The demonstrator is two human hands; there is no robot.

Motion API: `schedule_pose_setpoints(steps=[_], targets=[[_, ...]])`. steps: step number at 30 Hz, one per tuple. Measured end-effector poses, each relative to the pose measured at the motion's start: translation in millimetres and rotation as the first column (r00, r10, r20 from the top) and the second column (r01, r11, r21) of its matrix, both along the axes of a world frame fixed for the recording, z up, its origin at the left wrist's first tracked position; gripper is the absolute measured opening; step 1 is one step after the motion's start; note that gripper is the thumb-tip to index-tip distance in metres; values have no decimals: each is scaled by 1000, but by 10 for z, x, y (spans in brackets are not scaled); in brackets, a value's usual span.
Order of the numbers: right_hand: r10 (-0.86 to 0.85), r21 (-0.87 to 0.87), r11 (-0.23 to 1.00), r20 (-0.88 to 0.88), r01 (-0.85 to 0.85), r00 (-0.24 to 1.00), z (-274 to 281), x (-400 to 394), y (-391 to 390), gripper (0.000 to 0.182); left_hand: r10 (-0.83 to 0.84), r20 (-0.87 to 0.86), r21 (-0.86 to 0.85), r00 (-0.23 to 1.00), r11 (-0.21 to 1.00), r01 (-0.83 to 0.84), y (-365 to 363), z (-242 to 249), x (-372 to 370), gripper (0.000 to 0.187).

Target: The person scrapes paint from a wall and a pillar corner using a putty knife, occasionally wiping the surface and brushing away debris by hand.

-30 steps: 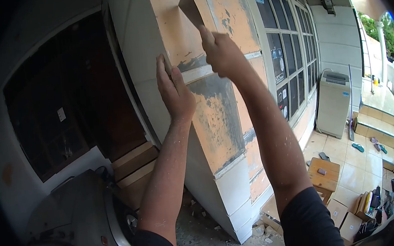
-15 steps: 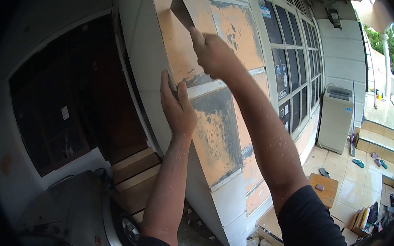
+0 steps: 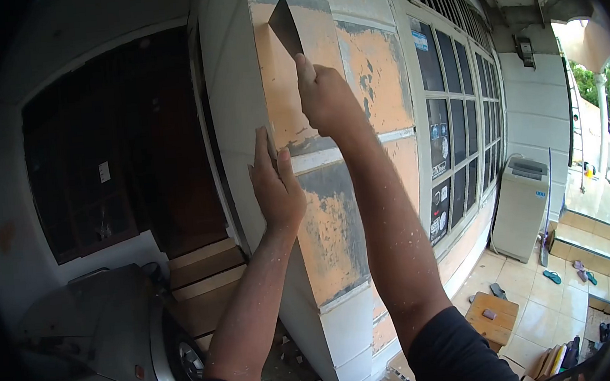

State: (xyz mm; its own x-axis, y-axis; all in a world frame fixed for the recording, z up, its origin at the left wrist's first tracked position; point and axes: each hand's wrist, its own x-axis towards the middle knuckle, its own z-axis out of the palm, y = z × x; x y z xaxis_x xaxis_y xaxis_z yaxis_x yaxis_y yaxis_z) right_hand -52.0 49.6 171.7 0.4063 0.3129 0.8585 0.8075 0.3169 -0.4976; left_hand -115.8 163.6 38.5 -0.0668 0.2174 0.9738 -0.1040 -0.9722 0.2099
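Since a second ago the view has tipped up and the right hand (image 3: 323, 99) has kept its scraper (image 3: 285, 26) high on the pillar (image 3: 335, 209); the blade sits a touch nearer the pillar's corner edge than before. The left hand (image 3: 276, 185) has barely shifted along that corner.

Right hand: fingers wrapped tight round the scraper handle, the handle itself hidden in the fist. Dark blade points up and to the left, its edge laid on the orange-coated face just below a pale horizontal band near the top.

Left hand: open, fingers straight and close together, palm flat on the pillar's corner, fingertips touching the edge just above the lower pale band. Holds nothing.

Pillar face: patchy orange coat with grey bare areas, most of the grey below the left hand. Bits of debris on the ground at the foot.

Step in hand, by my reading: scraping the orange coat off the upper panel, blade engaged or about to be. Next stroke calls for a low blade angle and steady pressure along the face, with the left hand bracing clear of the blade's path.

Around: dark window (image 3: 111, 145) to the left, grey car (image 3: 108, 335) below it, glazed door (image 3: 457, 121) to the right, washing machine (image 3: 521, 206) and small wooden stool (image 3: 493, 317) on the tiled floor.
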Motion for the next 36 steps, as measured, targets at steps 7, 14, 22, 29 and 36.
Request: schedule_pose_setpoints(steps=[7, 14, 22, 29, 36], targets=[[-3, -101, 995, -34, -1, 999, -716, 91, -213, 60, -119, 88, 147, 989, 984, 105, 44, 334, -87, 67], [45, -173, 981, -214, -83, 976, -1864, 433, -441, 52, -164, 29, 310, 986, 939, 147, 88, 664, 79, 90], [-249, 85, 967, 122, 240, 961, -509, 791, -106, 58, 15, -85, 258, 996, 966, 7, 95, 636, 81, 61], [-18, 56, 998, -40, 21, 999, -1317, 836, -60, 61, 55, -26, 267, 998, 963, -46, 95, 627, 103, 60], [79, -70, 994, -141, -90, 987, -803, 392, -203, 58, 80, -37, 239, 996, 969, -68, 16, 610, 97, 60]])
